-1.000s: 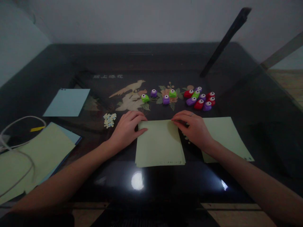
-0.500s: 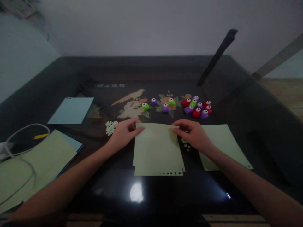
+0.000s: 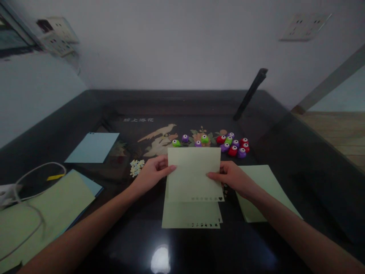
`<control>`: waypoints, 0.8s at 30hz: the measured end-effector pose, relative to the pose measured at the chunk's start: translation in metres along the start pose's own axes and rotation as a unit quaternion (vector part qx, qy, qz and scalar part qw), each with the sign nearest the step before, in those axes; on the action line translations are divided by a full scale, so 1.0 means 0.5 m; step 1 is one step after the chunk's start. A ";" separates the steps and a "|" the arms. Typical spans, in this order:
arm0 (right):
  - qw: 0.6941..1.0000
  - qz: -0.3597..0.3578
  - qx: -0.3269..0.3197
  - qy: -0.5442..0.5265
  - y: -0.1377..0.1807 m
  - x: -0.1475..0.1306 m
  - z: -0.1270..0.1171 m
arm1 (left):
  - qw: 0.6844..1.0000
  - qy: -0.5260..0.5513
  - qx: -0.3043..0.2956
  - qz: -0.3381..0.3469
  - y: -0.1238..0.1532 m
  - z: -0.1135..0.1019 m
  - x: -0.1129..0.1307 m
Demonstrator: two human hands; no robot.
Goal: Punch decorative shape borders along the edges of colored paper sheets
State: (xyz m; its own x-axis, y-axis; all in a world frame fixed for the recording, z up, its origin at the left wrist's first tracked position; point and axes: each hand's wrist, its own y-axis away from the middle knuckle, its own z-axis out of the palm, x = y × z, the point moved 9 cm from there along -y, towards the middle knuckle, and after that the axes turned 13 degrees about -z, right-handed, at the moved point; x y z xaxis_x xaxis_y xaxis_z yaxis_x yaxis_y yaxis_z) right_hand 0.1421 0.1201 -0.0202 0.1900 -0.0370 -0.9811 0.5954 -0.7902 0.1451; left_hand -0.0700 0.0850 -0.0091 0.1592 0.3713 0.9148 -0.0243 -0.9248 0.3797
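Observation:
My left hand [image 3: 156,170] pinches the left edge of a pale yellow-green paper sheet [image 3: 194,173] between thumb and fingers. On the opposite edge, my right hand [image 3: 232,177] grips the same sheet, its thumb lying on the front. A row of small punched shapes runs along the sheet's lower edge, with a dark heart at the right corner. Beneath it lie more paper sheets [image 3: 191,215] on the dark table, with another row of punched shapes at the bottom. Small paper cut-outs [image 3: 137,167] are piled beside my left hand, and others lie partly hidden near my right.
Several red, green and purple craft punches [image 3: 232,151] stand toward the back. A pale green paper stack [image 3: 273,190] lies right, a light blue sheet [image 3: 94,147] left. Green sheets [image 3: 48,213] with a white cable [image 3: 37,165] over them are at front left. A black stick-like object [image 3: 251,95] rises behind.
Both hands have raised the top sheet off the sheets below, uncovering more of them. The camera view has tilted upward, showing wall sockets.

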 end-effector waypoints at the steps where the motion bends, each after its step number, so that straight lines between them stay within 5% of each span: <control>1: 1.000 -0.002 0.012 0.000 0.000 -0.001 -0.007 | 1.000 -0.013 -0.014 -0.004 0.000 0.007 -0.003; 5: 0.999 -0.009 0.041 -0.006 0.001 -0.006 -0.021 | 0.998 -0.048 -0.029 -0.006 0.000 0.021 -0.006; 12: 0.999 -0.011 0.040 -0.007 0.012 -0.008 -0.024 | 0.998 -0.056 0.032 0.005 0.005 0.011 0.013; 24: 0.997 -0.013 0.071 -0.012 0.027 -0.013 -0.042 | 0.998 -0.061 0.008 0.029 -0.001 0.039 0.038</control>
State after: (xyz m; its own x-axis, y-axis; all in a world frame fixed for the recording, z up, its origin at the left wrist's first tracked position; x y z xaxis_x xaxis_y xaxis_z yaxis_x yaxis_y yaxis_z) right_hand 0.1655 0.1227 -0.0093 0.1556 -0.0292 -0.9874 0.4824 -0.8700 0.1018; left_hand -0.0475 0.0910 0.0051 0.2775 0.3049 0.9111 -0.0213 -0.9461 0.3231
